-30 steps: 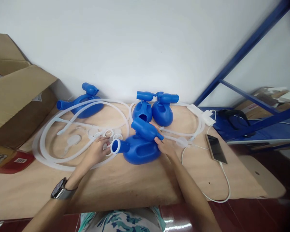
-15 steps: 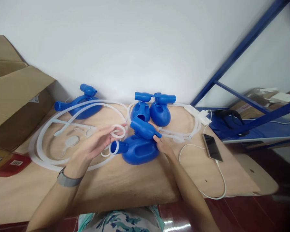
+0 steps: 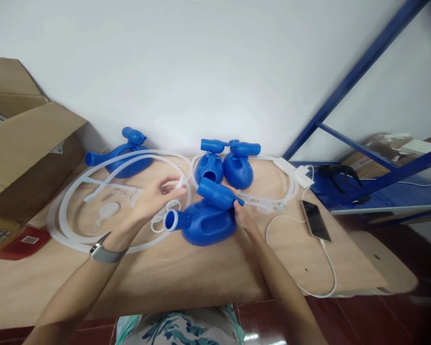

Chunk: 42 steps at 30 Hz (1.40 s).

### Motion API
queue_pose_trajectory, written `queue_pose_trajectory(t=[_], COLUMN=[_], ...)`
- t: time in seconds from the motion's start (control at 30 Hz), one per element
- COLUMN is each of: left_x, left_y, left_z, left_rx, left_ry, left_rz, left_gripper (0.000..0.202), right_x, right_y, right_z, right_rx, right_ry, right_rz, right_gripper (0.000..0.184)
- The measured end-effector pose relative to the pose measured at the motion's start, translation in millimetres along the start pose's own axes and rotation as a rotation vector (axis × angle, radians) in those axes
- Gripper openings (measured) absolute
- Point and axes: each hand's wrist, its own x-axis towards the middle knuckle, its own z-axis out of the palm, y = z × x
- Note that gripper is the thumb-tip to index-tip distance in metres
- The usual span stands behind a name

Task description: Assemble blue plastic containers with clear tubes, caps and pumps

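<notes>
My left hand point(image 3: 158, 197) is raised above the coiled tubing, thumb and fingertips closing around a small white piece point(image 3: 180, 182), possibly a ring seen edge-on; I cannot make it out clearly. Below the hand, white rings point(image 3: 159, 224) lie by the mouth of a blue plastic jug point(image 3: 209, 225). That jug has a side handle, a white rim around its open spout, and a blue spout-shaped part point(image 3: 217, 194) on top. My right hand point(image 3: 241, 215) grips the narrow end of this part from the right; some fingers are hidden behind it.
Several more blue jugs point(image 3: 239, 170) stand along the wall. Clear tubing point(image 3: 59, 220) is coiled on the wooden table point(image 3: 201, 275), around a white round cap point(image 3: 108, 210). A cardboard box point(image 3: 39, 153) stands left; a phone point(image 3: 316, 220) with white cables and a blue rack point(image 3: 359, 148) are right.
My left hand has shifted slightly left and turned, its fingers curling in. The ring that faced me at its fingertips no longer shows there. My right hand keeps its grip.
</notes>
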Motion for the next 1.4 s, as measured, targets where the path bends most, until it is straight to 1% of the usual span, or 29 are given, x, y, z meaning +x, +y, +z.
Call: queue_pose_trajectory(t=[0.07, 0.17, 0.27, 0.33, 0.4, 0.5, 0.6, 0.67, 0.73, 0.83, 0.93, 1.0, 1.1, 1.2, 1.27, 1.3, 1.4], left_x=[13, 28, 35, 37, 40, 44, 47, 49, 49, 46, 40, 34, 25, 20, 23, 26, 43], left_y=[-6, -14, -19, -21, -21, -18, -14, -12, -9, -4, 1, 5, 9, 9, 6, 4, -2], left_z=[10.1, 23.8, 33.2, 36.2, 36.9, 35.0, 32.4, 31.4, 31.0, 30.3, 28.0, 25.5, 20.4, 12.4, 4.8, 0.5, -11.6], left_rx=[0.016, 0.075, 0.166, 0.157, 0.118, 0.103, 0.107, 0.118, 0.137, 0.180, 0.236, 0.300, 0.446, 0.527, 0.518, 0.501, 0.419], left_ry=[-0.023, -0.139, -0.189, -0.210, -0.253, -0.302, -0.339, -0.347, -0.335, -0.346, -0.357, -0.333, -0.280, -0.263, -0.293, -0.327, -0.482], left_rz=[0.066, 0.123, 0.121, 0.109, 0.103, 0.113, 0.119, 0.121, 0.132, 0.147, 0.149, 0.156, 0.203, 0.218, 0.194, 0.176, 0.112], left_gripper=[0.062, 0.066, 0.065, 0.063, 0.061, 0.061, 0.060, 0.060, 0.061, 0.063, 0.067, 0.067, 0.066, 0.065, 0.066, 0.067, 0.070], right_x=[0, 0, -2, -3, -4, -5, -4, -2, -1, 0, -1, -3, -4, -4, -2, -1, 3], right_y=[6, 12, 14, 13, 10, 4, 0, -4, -9, -17, -23, -27, -32, -36, -36, -36, -32], right_z=[1, 2, 3, 3, 3, 2, 0, -2, -2, 0, 2, 3, 5, 6, 6, 5, 3], right_rx=[-0.016, -0.030, -0.032, -0.043, -0.065, -0.082, -0.062, -0.062, -0.085, -0.119, -0.137, -0.132, -0.103, -0.096, -0.086, -0.074, -0.020], right_ry=[0.024, 0.049, 0.067, 0.072, 0.072, 0.056, 0.011, -0.027, -0.056, -0.048, -0.031, -0.038, -0.025, -0.011, -0.036, -0.057, -0.147], right_rz=[0.002, 0.021, 0.034, 0.036, 0.028, 0.016, 0.014, 0.011, 0.001, -0.007, 0.032, 0.063, 0.087, 0.072, 0.032, 0.009, -0.044], right_gripper=[0.087, 0.090, 0.090, 0.092, 0.096, 0.101, 0.107, 0.113, 0.114, 0.101, 0.088, 0.084, 0.078, 0.073, 0.074, 0.076, 0.074])
